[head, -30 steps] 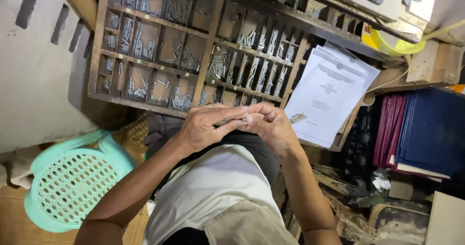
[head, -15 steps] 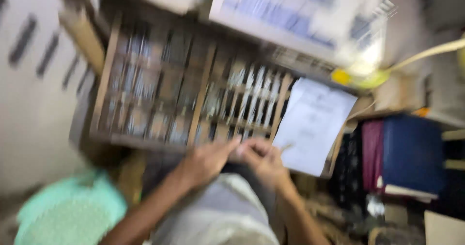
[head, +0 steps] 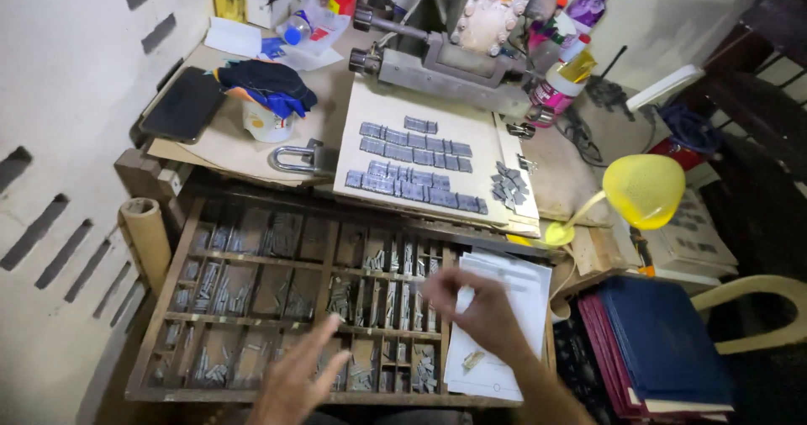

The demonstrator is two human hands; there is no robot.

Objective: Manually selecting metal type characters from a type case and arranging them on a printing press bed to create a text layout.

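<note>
A wooden type case [head: 329,250] with many small compartments of metal type lies in front of me. My left hand [head: 298,383] hovers over its near edge, fingers spread, holding nothing. My right hand [head: 475,311] is blurred, above the case's right end and a stack of white paper sheets [head: 513,295]; I cannot see whether it pinches anything. A small metal piece [head: 473,359] lies on the paper just below that hand. Behind the case, a pale board [head: 382,105] carries rows of set metal type [head: 416,163].
A yellow desk lamp [head: 643,190] stands at the right, with blue and maroon books [head: 664,341] below it. A grey metal machine [head: 454,63], bottles, a padlock [head: 294,158], a cup under blue cloth [head: 265,97] and a black tablet [head: 181,105] crowd the desk. A cardboard roll [head: 147,232] leans at the left.
The view has swung up from my lap to the desk. My hands, which were together on a small piece, have parted and now hover over the type case.
</note>
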